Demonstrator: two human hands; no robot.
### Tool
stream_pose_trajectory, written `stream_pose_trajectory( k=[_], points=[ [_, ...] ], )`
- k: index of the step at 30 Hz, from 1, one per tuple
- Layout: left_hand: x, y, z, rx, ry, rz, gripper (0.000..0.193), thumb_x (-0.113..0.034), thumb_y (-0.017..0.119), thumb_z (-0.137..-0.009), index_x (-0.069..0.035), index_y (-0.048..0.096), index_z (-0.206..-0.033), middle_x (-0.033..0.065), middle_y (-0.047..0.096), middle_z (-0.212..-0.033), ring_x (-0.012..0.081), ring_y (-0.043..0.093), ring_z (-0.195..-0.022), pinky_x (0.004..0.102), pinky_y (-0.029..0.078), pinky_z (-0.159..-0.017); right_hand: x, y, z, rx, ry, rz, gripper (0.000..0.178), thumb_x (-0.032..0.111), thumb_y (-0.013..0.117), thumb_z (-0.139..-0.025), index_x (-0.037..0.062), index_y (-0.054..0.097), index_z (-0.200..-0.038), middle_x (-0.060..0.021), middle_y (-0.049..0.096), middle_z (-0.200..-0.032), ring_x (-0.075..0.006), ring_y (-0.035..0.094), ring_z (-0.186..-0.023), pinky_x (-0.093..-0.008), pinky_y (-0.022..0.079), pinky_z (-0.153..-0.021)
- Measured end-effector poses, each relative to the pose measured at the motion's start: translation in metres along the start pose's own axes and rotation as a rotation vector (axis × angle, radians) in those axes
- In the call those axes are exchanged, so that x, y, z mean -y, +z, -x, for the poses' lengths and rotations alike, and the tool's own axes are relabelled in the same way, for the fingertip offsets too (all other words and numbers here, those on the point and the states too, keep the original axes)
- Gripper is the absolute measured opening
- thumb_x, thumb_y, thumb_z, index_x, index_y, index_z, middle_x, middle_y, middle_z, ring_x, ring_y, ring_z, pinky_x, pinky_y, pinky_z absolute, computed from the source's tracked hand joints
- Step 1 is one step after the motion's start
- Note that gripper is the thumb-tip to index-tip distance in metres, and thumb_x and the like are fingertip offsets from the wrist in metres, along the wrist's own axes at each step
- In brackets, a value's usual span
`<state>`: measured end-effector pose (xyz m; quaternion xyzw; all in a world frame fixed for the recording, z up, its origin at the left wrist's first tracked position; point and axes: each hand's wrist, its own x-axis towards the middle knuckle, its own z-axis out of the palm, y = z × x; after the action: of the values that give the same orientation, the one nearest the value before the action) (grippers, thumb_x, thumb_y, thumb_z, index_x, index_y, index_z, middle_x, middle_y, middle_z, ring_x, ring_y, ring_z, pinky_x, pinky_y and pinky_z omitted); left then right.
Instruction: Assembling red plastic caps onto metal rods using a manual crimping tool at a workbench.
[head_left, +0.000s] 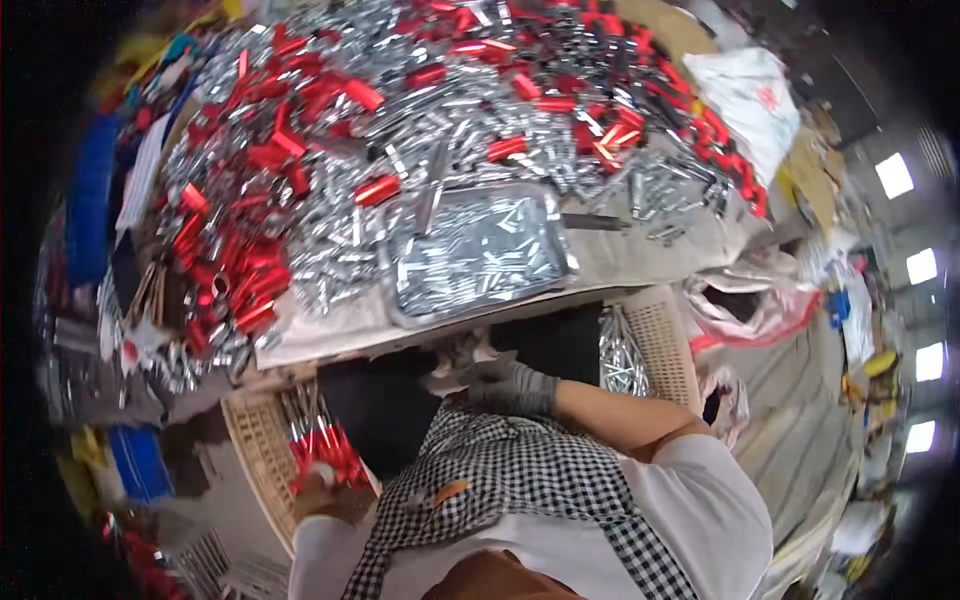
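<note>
My left hand [318,487] is down at the near end of a cream plastic basket [256,440] on the left, against red-and-silver rod-like pieces [328,447]. Its fingers are blurred, and I cannot make out whether they hold one. In a grey glove, my right hand [498,386] is in front of my checked apron, beside a small metal fixture [455,362] at the table's near edge. The fingers of that hand are mostly hidden. Just beyond it, a clear-lined tray [400,300] holds many small silver pieces [480,245].
A large heap of silver tubes [420,110] and red tubes [376,190] covers the table. On the right stands another cream basket [668,350] with silver rods [622,360]. Beyond it lies an open whitish sack [745,305]. A white bag [745,100] sits at the far right.
</note>
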<state>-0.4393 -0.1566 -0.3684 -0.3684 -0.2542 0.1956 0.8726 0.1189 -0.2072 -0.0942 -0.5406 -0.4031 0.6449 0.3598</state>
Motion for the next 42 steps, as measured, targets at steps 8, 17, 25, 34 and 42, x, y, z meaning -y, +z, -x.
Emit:
stream_pose_trajectory(
  k=[8,17,25,34,42],
  points=[
    [-0.108,-0.020,-0.007,-1.833,-0.132,-2.744,0.038,-0.040,0.061,-0.087,-0.013,0.069,-0.113,0.0164,0.070,-0.110,0.0289,0.065,-0.103,0.0406,0.051,-0.088,0.006,-0.052,0.031,-0.051,-0.101,0.361,0.039,0.028,0.071,-0.088,0.0044,0.063,-0.118,-0.0146,0.067,-0.115,-0.0265,0.063,-0.108,-0.0363,0.049,-0.096],
    [0.123,0.059,-0.267,-1.447,0.417,-2.861,0.025,-0.019,0.066,-0.088,0.001,0.068,-0.103,0.0207,0.071,-0.094,0.0331,0.068,-0.089,0.0397,0.051,-0.077,0.032,-0.314,0.114,-1.141,0.219,1.187,0.035,0.023,0.066,-0.078,0.0084,0.065,-0.109,-0.0139,0.069,-0.096,-0.0359,0.065,-0.085,-0.0418,0.053,-0.080],
    [0.265,0.069,-0.395,-0.518,0.501,-3.235,0.022,-0.015,0.067,-0.085,0.000,0.069,-0.101,0.0201,0.069,-0.094,0.0361,0.068,-0.087,0.0395,0.053,-0.079,0.021,-0.376,0.155,-0.823,-0.081,1.560,0.031,0.024,0.068,-0.077,0.0138,0.071,-0.106,-0.0147,0.066,-0.115,-0.0347,0.058,-0.107,-0.0453,0.046,-0.092],
    [0.300,0.023,-0.451,0.132,0.396,-3.129,0.021,-0.015,0.072,-0.082,-0.003,0.070,-0.099,0.0152,0.070,-0.090,0.0307,0.068,-0.084,0.0382,0.054,-0.078,0.052,-0.243,0.130,-0.525,-0.751,0.107,0.033,0.026,0.055,-0.101,0.0018,0.051,-0.124,-0.0060,0.060,-0.104,-0.0154,0.056,-0.094,-0.0289,0.046,-0.084],
    [0.276,0.047,-0.545,-0.362,0.440,-3.406,0.037,-0.022,0.066,-0.088,0.000,0.063,-0.117,0.0220,0.070,-0.093,0.0285,0.071,-0.083,0.0375,0.057,-0.070,0.082,-0.110,0.043,-0.115,-0.352,-0.486,0.034,0.038,0.062,-0.096,0.0055,0.054,-0.100,-0.0044,0.054,-0.076,-0.0149,0.053,-0.067,-0.0302,0.042,-0.054]
  ],
)
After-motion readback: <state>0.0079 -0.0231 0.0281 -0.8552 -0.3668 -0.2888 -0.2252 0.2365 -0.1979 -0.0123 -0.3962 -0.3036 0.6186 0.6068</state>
